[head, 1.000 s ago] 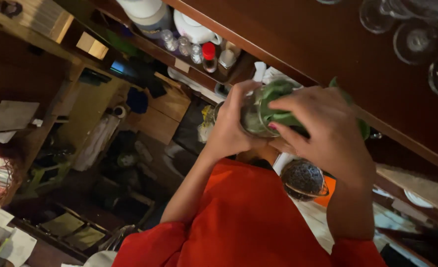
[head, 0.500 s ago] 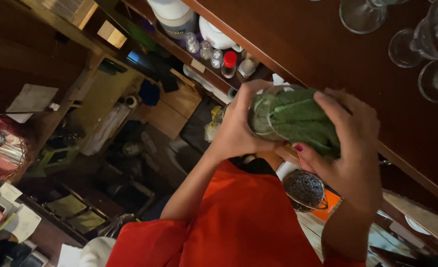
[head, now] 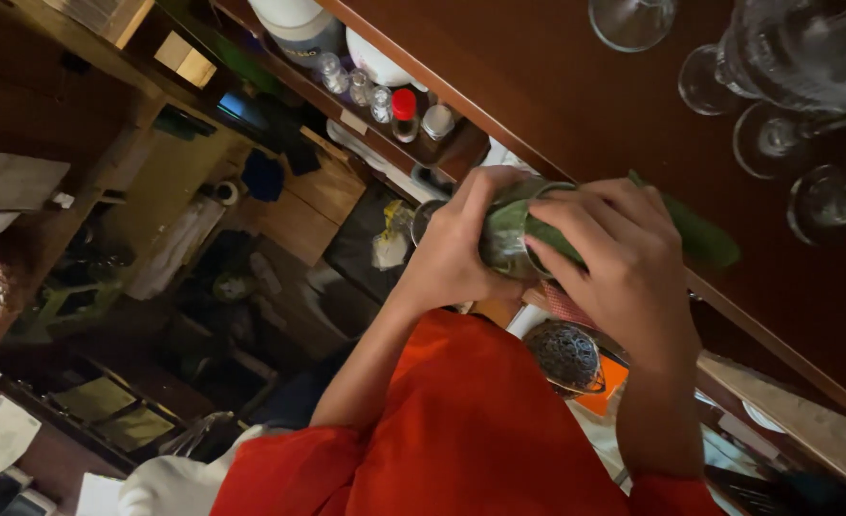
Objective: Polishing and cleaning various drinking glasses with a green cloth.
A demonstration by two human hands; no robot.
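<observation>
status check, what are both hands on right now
Left hand grips the metal cup from the side. Right hand presses a green leaf over its mouth. Stemmed glasses stand close by on the wooden counter; nothing between.

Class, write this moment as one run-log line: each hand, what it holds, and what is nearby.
left hand: grips glass | right hand: presses green leaf over glass | nearby: wooden counter, stemmed glasses, red-capped bottle

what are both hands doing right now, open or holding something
Left hand: closed around the glass.
Right hand: closed over the green leaf on that glass.
</observation>
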